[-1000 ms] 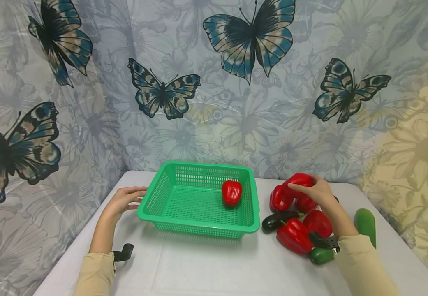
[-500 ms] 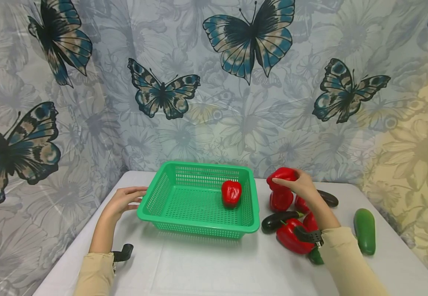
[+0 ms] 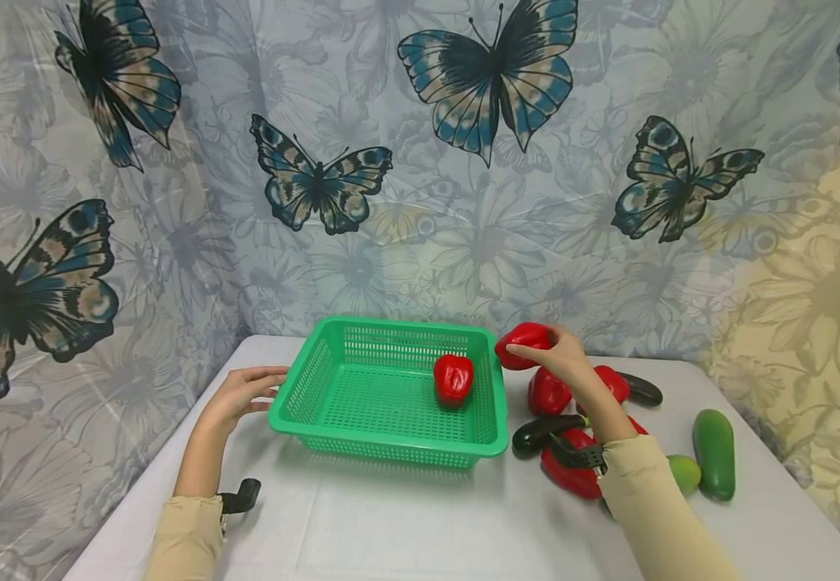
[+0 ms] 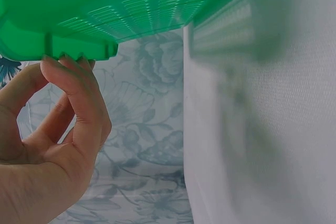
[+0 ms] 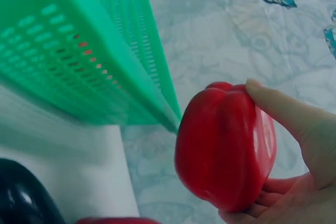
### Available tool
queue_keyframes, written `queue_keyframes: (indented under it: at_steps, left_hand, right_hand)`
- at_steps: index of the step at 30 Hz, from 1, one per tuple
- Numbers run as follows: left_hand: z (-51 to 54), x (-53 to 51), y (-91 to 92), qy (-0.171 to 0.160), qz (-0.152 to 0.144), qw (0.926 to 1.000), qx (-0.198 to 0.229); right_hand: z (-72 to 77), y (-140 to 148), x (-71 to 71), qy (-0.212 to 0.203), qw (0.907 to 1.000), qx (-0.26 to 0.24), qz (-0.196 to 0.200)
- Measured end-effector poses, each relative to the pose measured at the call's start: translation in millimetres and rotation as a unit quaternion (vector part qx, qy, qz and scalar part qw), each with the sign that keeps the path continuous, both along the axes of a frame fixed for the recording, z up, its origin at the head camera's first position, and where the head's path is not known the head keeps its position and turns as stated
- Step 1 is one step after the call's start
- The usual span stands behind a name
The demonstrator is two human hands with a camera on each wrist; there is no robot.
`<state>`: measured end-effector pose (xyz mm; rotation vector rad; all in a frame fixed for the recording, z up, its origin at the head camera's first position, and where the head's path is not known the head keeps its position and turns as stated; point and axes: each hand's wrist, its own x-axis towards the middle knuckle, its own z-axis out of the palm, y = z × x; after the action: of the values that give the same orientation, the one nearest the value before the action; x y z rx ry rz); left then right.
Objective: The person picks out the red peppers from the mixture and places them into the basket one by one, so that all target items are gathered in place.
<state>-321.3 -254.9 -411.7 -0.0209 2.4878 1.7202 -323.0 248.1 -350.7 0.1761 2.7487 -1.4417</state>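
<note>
My right hand (image 3: 563, 357) grips a red bell pepper (image 3: 523, 345) in the air beside the right rim of the green basket (image 3: 398, 457). In the right wrist view, the thumb lies along the top of this pepper (image 5: 223, 148) and the other fingers are beneath it. Another red bell pepper (image 3: 453, 379) lies inside the basket, toward its right side. My left hand (image 3: 234, 397) is at the basket's left edge. In the left wrist view, its bent fingers (image 4: 86, 95) touch the rim (image 4: 79, 48) from outside with their tips.
Right of the basket lie more red bell peppers (image 3: 549, 393), an eggplant (image 3: 540, 434) and another eggplant (image 3: 641, 390). A green cucumber-like vegetable (image 3: 714, 454) and a rounder green one (image 3: 684, 474) lie farther right. My right forearm covers part of this pile. Butterfly-printed cloth (image 3: 507, 226) hangs behind the white table (image 3: 390, 524).
My right hand has carried the red bell pepper leftward and slightly up from the pile to the basket's right rim. The left hand and the basket have stayed put.
</note>
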Motion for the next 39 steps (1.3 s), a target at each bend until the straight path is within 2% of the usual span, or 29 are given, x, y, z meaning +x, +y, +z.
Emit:
queue_keyframes:
  at_steps: [23,39]
  left_hand:
    - [-2.4,-1.5,-1.5,-0.002,0.002,1.0,0.002]
    - [-0.5,-0.2,-0.8,-0.005,0.001,1.0,0.003]
  right_hand:
    - [3.1,-51,-9.5,0.04,0.9979,-0.03,0.04]
    - [-1.0,-86,-24.2,0.053,0.9958,-0.032,0.068]
